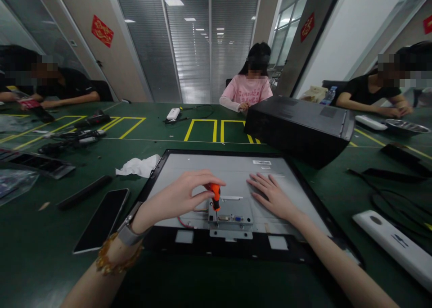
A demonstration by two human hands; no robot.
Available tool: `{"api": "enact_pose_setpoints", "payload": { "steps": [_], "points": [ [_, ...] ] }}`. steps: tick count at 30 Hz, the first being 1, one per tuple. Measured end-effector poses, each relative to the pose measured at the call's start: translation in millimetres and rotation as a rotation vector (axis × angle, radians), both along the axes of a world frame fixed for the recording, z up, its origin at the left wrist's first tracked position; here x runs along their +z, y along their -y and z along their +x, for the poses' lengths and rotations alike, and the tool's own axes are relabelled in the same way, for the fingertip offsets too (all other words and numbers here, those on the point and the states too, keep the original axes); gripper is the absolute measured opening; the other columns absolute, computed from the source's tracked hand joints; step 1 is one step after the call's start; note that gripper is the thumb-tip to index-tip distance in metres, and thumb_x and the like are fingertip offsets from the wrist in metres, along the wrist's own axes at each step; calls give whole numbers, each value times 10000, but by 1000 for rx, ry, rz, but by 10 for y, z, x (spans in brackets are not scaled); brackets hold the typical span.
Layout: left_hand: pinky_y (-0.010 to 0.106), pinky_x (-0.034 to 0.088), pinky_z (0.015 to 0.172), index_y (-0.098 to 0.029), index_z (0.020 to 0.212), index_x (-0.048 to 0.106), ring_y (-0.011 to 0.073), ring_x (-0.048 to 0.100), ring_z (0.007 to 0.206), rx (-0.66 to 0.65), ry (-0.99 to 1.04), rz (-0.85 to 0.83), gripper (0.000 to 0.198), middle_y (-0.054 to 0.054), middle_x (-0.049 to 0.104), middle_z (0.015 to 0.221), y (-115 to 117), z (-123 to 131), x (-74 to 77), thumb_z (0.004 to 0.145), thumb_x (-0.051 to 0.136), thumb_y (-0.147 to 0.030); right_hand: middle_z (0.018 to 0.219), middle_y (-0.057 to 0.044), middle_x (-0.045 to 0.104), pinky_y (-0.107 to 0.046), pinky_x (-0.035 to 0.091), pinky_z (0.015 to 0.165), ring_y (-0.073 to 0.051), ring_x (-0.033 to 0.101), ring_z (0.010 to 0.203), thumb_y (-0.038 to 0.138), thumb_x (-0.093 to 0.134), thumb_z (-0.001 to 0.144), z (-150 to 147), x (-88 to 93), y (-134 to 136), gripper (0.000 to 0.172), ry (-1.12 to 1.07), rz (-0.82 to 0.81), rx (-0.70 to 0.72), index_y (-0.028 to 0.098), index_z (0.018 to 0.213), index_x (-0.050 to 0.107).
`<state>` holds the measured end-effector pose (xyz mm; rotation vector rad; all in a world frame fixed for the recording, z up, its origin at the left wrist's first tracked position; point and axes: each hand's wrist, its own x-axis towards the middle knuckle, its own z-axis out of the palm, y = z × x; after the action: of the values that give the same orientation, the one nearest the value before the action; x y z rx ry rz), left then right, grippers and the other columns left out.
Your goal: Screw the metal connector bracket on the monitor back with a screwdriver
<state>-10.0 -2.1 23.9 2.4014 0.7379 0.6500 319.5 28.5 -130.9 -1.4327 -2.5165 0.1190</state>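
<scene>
Table: green, yellow-taped boxes, glass-walled office around.
Metal bowl: far right, contents unseen.
Left hand: fingers pinching orange screwdriver, upright on monitor back.
Right hand: flat, fingers spread, on the monitor back.

Green table with yellow markings, blind-covered glass walls, ceiling lights, red wall decorations.

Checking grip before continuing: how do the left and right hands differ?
The left hand is curled around the orange screwdriver, held upright on the metal port box; the right hand lies flat and open, holding nothing. The left wrist wears a watch and a bracelet; the right wrist is bare. Both are over the monitor's grey back panel.
</scene>
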Motion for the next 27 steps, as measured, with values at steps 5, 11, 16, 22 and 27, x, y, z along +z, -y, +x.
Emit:
{"api": "enact_pose_setpoints", "payload": {
  "steps": [5,11,16,22,27],
  "points": [
    [353,473,969,-206,1221,636,182,620,1080,8,-1,3,315,63,676,1172,0,6,5,969,465,-125,1533,-59,417,-577,202,1159,-278,311,1435,450,388,999,7,-13,-6,485,8,8,-1,283,1450,449],
    [350,475,976,-219,1231,642,183,629,1096,37,6,13,325,52,680,1206,2,10,-4,974,458,-146,1532,-54,419,-578,200,1159,-282,314,1433,450,388,999,8,-16,-3,483,0,20,3,298,1454,441],
    [272,489,737,-168,1010,710,155,628,779,120,24,93,163,39,677,880,6,48,-5,944,595,-263,1529,-61,425,-577,194,1159,-280,314,1434,445,387,1000,4,-14,-2,480,-6,1,-2,288,1450,449],
    [205,350,513,-160,692,555,88,457,546,171,27,111,368,-45,527,627,13,97,-96,861,699,-453,1533,-58,417,-586,202,1153,-279,312,1434,449,388,999,27,-43,-15,486,-12,8,9,294,1457,437],
    [217,270,466,-181,622,459,78,382,471,227,-16,212,511,-63,474,534,14,103,-172,887,599,-595,1533,-62,416,-588,213,1149,-285,316,1432,453,383,1001,25,-34,-11,487,-11,14,9,298,1459,434]
  ]
}}
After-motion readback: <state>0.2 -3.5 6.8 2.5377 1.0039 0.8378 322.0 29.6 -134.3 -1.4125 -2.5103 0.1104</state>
